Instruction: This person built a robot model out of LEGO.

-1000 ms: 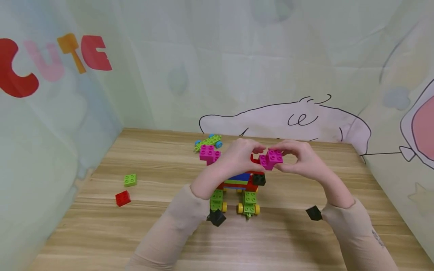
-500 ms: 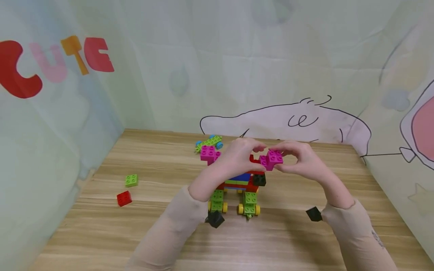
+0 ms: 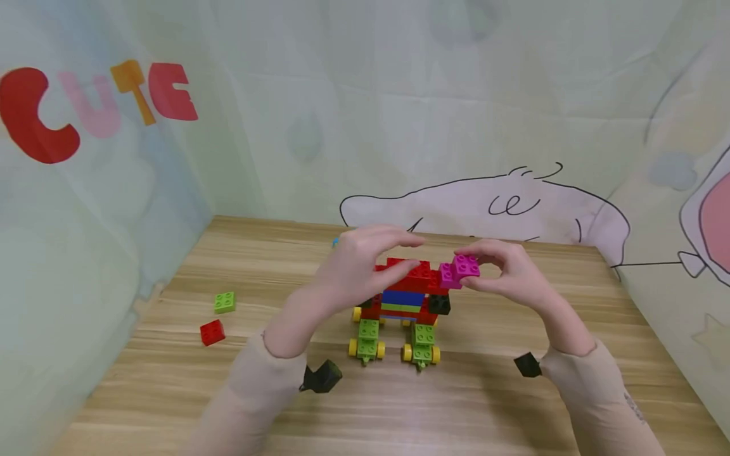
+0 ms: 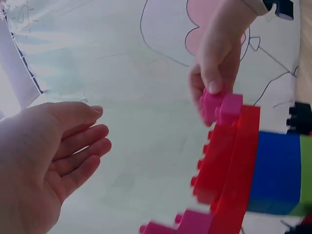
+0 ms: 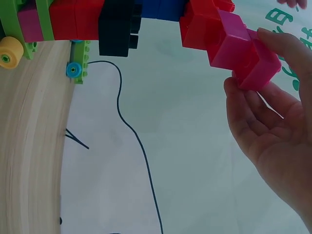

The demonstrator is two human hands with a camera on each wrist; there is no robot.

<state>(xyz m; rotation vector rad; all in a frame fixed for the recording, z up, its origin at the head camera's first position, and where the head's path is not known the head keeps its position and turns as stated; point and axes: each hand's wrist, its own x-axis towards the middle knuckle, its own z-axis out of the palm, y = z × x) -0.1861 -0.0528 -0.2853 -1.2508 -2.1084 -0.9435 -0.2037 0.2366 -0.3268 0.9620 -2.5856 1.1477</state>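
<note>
A toy-brick model on wheels stands mid-table, with a blue brick (image 3: 402, 297) in its body and red bricks (image 3: 413, 272) across its top. At the right end of that red top sits a stepped pair of pink bricks (image 3: 466, 265). My right hand (image 3: 513, 272) pinches the outer, higher one between thumb and fingers. In the right wrist view the pink pair (image 5: 234, 44) meets the red end. My left hand (image 3: 356, 266) is held over the model's left part, thumb and fingers apart, holding nothing. Pink bricks (image 4: 195, 222) at the other end show in the left wrist view.
A lime brick (image 3: 225, 302) and a red brick (image 3: 213, 332) lie on the left of the wooden table (image 3: 171, 380). Behind the model is a green wheeled base, mostly hidden by my left hand; its blue wheel (image 5: 74, 69) shows in the right wrist view.
My left hand has let go of the pink bricks at the right end and moved left, uncovering the red top. My right hand keeps its pinch there.
</note>
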